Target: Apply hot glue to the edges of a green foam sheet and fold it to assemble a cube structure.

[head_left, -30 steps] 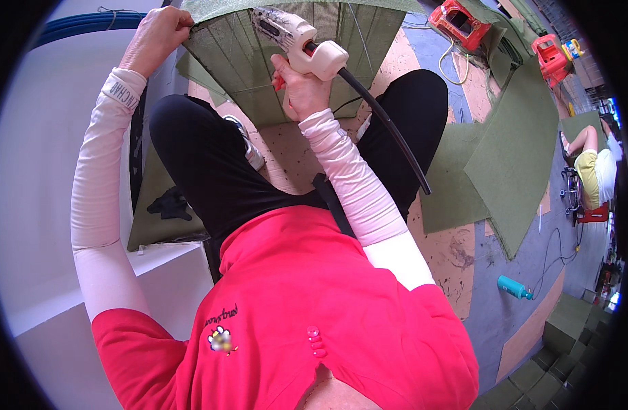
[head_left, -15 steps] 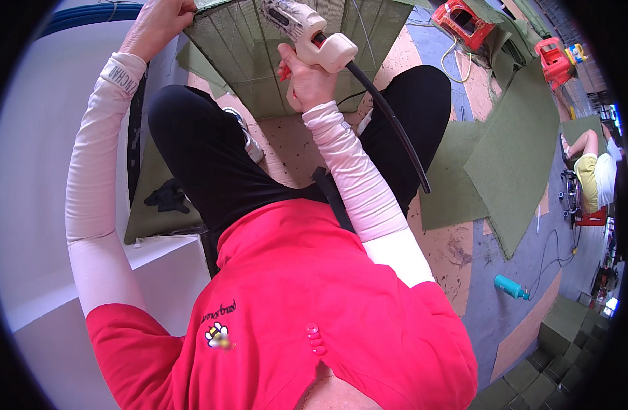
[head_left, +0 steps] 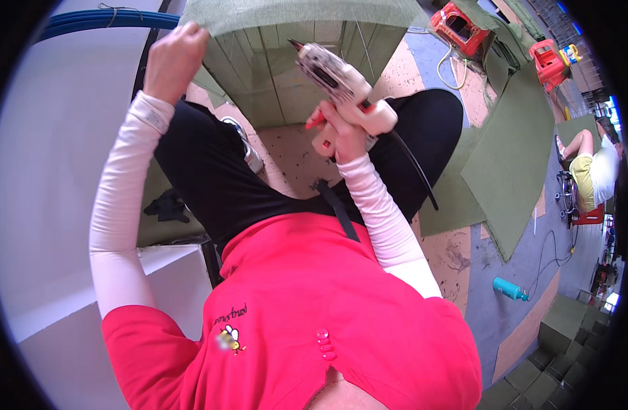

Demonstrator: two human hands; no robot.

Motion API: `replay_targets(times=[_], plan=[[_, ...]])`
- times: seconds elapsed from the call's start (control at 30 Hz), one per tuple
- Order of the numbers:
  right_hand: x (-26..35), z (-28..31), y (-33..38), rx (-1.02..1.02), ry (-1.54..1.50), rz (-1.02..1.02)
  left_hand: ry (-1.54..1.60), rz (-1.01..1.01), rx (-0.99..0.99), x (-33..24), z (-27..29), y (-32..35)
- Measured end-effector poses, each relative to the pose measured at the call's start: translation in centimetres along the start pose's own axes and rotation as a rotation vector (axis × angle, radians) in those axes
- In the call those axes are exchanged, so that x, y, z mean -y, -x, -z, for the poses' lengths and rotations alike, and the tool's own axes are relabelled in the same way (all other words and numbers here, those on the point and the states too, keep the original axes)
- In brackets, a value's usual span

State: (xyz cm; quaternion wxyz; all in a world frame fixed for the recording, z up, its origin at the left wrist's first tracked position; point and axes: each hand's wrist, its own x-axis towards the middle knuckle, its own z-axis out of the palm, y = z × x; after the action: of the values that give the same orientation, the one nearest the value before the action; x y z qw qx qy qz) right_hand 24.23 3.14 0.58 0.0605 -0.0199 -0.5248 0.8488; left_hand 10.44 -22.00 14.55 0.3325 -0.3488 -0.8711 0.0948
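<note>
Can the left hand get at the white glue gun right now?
Probably yes: the left hand is by the green box's left corner, and nothing solid seems to block the way across to the white glue gun, held in the right hand.

The person's right hand has just drawn the white plastic glue gun down and rightward, from beside the upper edge of the olive-green fabric-covered box to over the black-trousered right thigh. Its dark nozzle, hidden before, now shows. The left hand has slid lower and inward, fingers curled tighter. More green woven mesh shows on top.
</note>
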Motion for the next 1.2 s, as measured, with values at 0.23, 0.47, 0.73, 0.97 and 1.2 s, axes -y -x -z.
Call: replay_targets(times=[0.23,0.47,0.73,0.97,1.2], plan=[[3.9,-2.1,-2.5,0.393,-0.188,0.095,-0.021,-0.073,-0.207,-1.2,-1.8,1.6],[3.3,-3.8,-8.5,0.324,-0.06,0.119,0.054,-0.123,-0.24,-0.6,-2.9,1.6],[2.1,-3.8,-10.8,0.079,-0.052,0.289,0.09,-0.136,-0.215,0.0,-3.7,1.4],[0.5,-3.0,-12.1,-0.096,0.155,0.367,0.099,-0.102,-0.206,-0.1,-3.4,0.9],[-0.7,-2.3,-12.7,-0.117,0.018,0.356,0.251,0.041,-0.223,-1.3,-1.5,0.8]])
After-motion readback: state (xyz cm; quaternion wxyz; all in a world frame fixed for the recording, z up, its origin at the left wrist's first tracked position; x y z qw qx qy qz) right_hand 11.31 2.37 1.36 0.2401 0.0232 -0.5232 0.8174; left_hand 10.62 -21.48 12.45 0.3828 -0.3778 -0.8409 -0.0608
